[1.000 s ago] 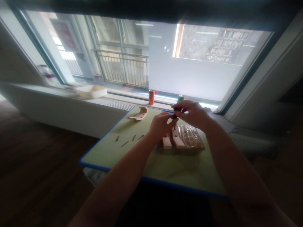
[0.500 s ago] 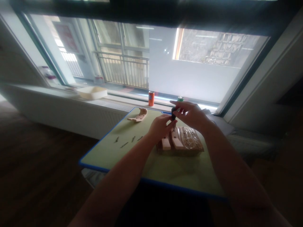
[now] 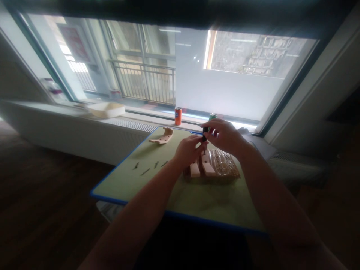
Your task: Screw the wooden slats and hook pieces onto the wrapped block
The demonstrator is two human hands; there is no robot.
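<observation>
A wooden assembly with pale blocks and a clear wrapped part lies on the green table. My right hand is closed on the black handle of a small screwdriver, held upright over one pale block. Just left of it, my left hand pinches near the tool's tip; whatever sits in that pinch is too small to make out. Both hands hover directly above the assembly's left end.
Several dark screws lie at the table's left side. A curved wooden piece rests at the far left corner. An orange can and a green can stand on the windowsill, with a white tray farther left.
My right hand's fingers have closed back around the screwdriver handle after spreading half a second ago. The view has shifted slightly; the hands stay over the same block.
</observation>
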